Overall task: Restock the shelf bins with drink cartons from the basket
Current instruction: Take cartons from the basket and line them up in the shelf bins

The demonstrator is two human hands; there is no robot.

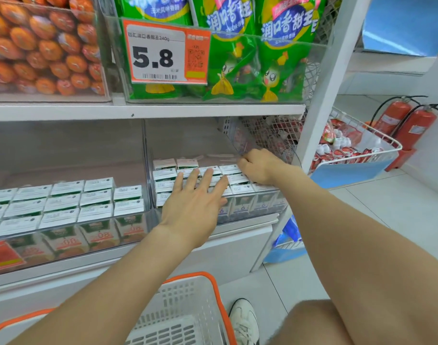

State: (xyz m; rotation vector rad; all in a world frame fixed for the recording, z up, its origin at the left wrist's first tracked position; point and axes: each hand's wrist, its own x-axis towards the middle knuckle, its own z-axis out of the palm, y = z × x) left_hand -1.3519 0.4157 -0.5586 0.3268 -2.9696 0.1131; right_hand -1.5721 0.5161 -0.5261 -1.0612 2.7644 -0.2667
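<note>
Shelf bin (pixel 200 145) rear free | left hand (pixel 193 202) (flat) on cartons (pixel 236 179)

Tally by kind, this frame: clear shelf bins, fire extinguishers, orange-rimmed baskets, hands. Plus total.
Clear shelf bins: 4
Fire extinguishers: 2
Orange-rimmed basket: 1
Hands: 2
Total: 9
</note>
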